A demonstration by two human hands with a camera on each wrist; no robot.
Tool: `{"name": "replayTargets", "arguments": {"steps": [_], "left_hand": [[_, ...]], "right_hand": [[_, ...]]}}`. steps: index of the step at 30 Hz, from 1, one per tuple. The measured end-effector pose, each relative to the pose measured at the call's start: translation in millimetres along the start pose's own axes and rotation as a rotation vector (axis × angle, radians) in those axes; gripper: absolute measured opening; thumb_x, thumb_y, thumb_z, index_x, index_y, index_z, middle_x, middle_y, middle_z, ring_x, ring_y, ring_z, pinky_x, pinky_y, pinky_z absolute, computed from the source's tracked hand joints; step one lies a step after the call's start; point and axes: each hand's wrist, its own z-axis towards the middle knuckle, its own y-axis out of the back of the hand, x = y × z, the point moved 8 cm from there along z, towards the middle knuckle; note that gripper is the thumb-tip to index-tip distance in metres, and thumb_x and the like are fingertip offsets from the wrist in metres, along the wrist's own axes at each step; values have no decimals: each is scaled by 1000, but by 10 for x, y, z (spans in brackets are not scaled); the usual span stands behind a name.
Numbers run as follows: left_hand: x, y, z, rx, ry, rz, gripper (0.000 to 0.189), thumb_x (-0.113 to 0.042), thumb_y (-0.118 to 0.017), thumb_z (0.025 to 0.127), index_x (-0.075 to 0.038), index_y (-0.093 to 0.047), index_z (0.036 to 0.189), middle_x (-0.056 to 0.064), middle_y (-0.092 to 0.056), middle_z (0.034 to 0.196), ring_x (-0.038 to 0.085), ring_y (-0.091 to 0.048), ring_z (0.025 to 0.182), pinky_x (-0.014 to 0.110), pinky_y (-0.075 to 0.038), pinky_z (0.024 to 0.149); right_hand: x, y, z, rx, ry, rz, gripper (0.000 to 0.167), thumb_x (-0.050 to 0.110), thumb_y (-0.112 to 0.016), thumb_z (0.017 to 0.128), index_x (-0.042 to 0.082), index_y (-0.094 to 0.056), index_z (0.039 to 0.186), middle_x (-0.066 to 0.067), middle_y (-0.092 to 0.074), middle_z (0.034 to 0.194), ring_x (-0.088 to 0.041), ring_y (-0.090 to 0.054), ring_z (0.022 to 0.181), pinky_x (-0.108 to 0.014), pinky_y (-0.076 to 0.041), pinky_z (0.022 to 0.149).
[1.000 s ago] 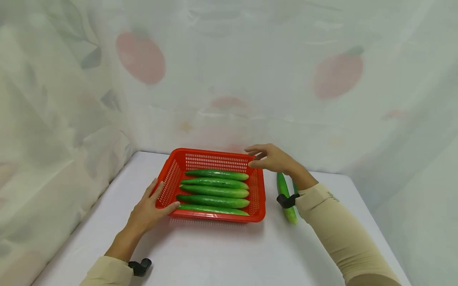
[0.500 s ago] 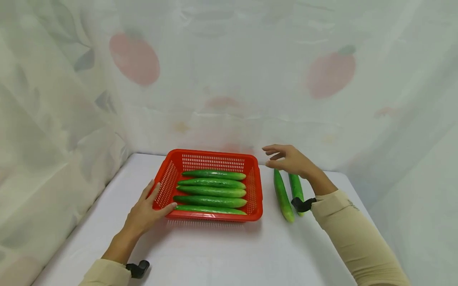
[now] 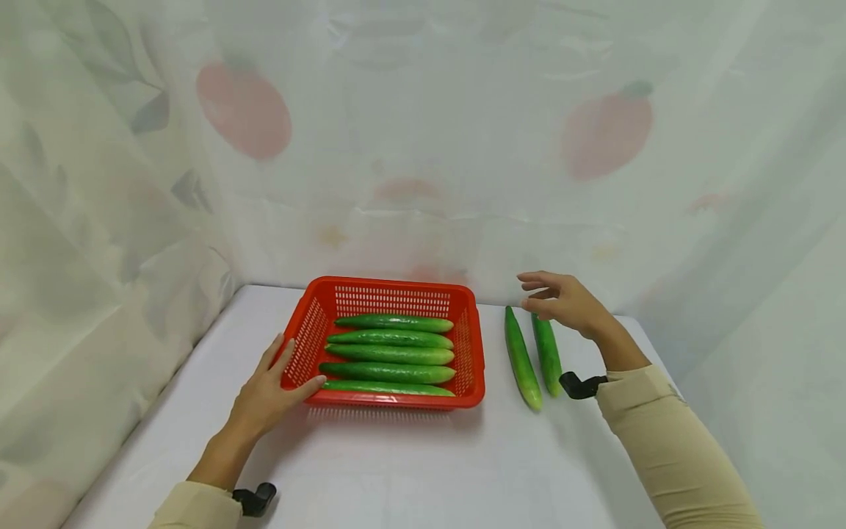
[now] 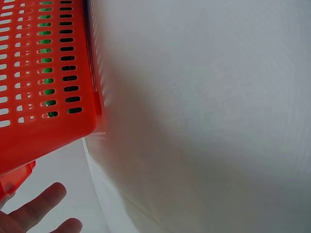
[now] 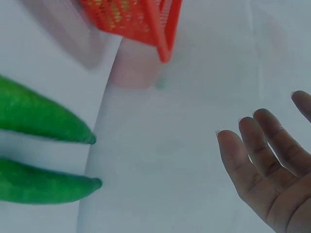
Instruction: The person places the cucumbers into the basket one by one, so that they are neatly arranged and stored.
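Observation:
My left hand (image 3: 266,397) rests at the near left corner of a red plastic basket (image 3: 396,397), thumb on the front rim and fingers along the left side. In the left wrist view, two fingertips (image 4: 48,196) stick out straight past the perforated wall. Several green cucumbers (image 3: 390,354) lie side by side, crosswise, inside the basket. My right hand (image 3: 568,300) hovers with bent, relaxed fingers and holds nothing. It is over the far end of the right cucumber (image 3: 547,356); another cucumber (image 3: 522,360) lies just left of that one, both pointing away from me.
The white-covered table (image 3: 423,470) ends close behind the basket at a hanging curtain (image 3: 423,132) with faded fruit prints. Another curtain (image 3: 99,257) lines the left side. A black wrist device (image 3: 254,499) sits on my left wrist.
My right hand has moved right, from above the basket's far right corner to over the loose cucumbers, now less covered by my arm. My left hand keeps its place on the basket.

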Motion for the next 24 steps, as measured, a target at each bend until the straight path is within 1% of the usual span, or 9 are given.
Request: {"name": "replayTargets", "arguments": {"steps": [4, 7, 14, 19, 24], "left_hand": [[-1, -2, -7, 2, -2, -2, 102, -71, -57, 82, -13, -15, 156, 5, -3, 161, 57, -41, 119, 72, -34, 86], [1, -6, -11, 2, -3, -5, 102, -71, -57, 82, -13, -15, 156, 4, -3, 161, 57, -41, 120, 72, -33, 86], [6, -18, -8, -5, -10, -4, 102, -70, -57, 82, -13, -15, 156, 5, -4, 161, 57, -41, 120, 72, -34, 86], [-1, -23, -9, -9, -13, -6, 103, -70, -58, 82, -12, -15, 156, 6, -5, 161, 56, -42, 119, 72, -34, 86], [-18, -14, -15, -14, -18, -2, 103, -69, -58, 82, -11, -16, 155, 7, -6, 160, 56, -42, 118, 71, -35, 86]], "right_hand": [[-134, 47, -44, -21, -26, 4, 57, 24, -68, 92, 7, -47, 142, -21, -49, 137, -36, -54, 117, -52, -49, 86], [-245, 68, -64, -32, -48, 15, 58, 24, -68, 93, 6, -46, 143, -21, -49, 137, -36, -55, 115, -51, -49, 87], [-526, 107, -85, -67, -95, 80, 62, 21, -67, 93, 4, -40, 146, -27, -41, 140, -41, -50, 119, -57, -45, 90], [-730, 149, -95, -93, -136, 104, 65, 24, -67, 93, 4, -38, 147, -27, -38, 142, -43, -46, 123, -55, -46, 90], [-901, 149, -94, -108, -168, 135, 67, 27, -67, 93, 5, -36, 148, -28, -37, 142, -44, -46, 123, -53, -47, 89]]}}
